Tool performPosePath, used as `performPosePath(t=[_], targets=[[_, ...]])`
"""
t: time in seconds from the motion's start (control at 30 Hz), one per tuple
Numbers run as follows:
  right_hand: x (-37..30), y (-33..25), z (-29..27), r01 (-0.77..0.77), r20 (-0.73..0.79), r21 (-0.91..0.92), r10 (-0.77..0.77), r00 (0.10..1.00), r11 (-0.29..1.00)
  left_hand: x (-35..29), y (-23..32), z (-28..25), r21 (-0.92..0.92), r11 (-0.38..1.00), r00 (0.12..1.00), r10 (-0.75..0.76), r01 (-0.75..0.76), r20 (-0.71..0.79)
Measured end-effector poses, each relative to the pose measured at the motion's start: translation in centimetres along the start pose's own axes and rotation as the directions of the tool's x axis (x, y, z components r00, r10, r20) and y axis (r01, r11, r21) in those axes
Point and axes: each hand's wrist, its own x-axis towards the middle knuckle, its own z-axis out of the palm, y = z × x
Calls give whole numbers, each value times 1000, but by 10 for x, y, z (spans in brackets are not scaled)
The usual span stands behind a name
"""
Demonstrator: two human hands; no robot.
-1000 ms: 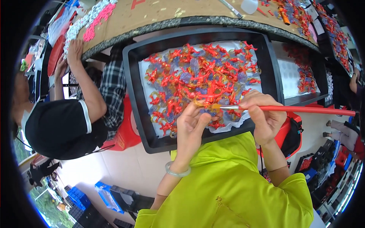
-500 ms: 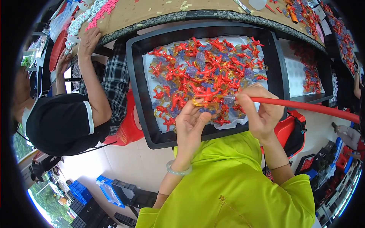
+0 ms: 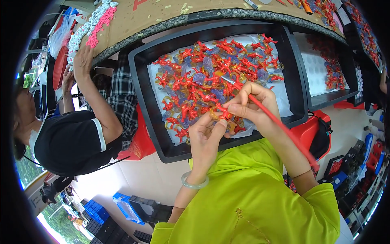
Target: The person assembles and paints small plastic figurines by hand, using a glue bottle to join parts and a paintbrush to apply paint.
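Brush (image 3: 271, 116) in the right hand (image 3: 256, 114) has swung round: half a second ago its tip was at the right side of the held figure (image 3: 220, 108), and now the bristles point up and left over the pile of loose figures (image 3: 223, 63), apart from the piece. Its red handle slants toward the lower right of the frame, blurred at the far end. The right fingers are doubly busy, with the handle lodged among them while thumb and forefinger pinch the held figure. The left hand (image 3: 205, 138) grasps the same red-and-amber piece from the lower left, thumb pressed against it. It sits just below the centre of the frame, above the near part of the black tray (image 3: 174, 157). Brushwork therefore seems paused, the piece probably being turned or adjusted between both hands; which face is uppermost, I cannot tell. In the upper left of the frame, a co-worker's hand (image 3: 83, 61) is beside pink pieces (image 3: 101, 24) on the brown-covered surface (image 3: 170, 14).
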Motion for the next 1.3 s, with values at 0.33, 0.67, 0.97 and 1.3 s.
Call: performPosePath(t=[0.33, 0.67, 0.97, 1.3], targets=[[3, 9, -5, -111, -42, 197, 121, 992, 974, -3, -3, 3, -12, 1000, 999, 16, -16, -41], [1, 6, -5, -107, -39, 162, 115, 993, 981, -1, -1, 0, -66, 997, 999, -35, 37, 28], [-4, 1, 5, 119, -78, -218, -139, 987, 969, 0, 0, 3, 0, 999, 999, -51, 51, -13], [-4, -7, 5, 242, 18, -412, -258, 966, 878, 0, -1, 8, 56, 998, 994, 33, -27, -103]])
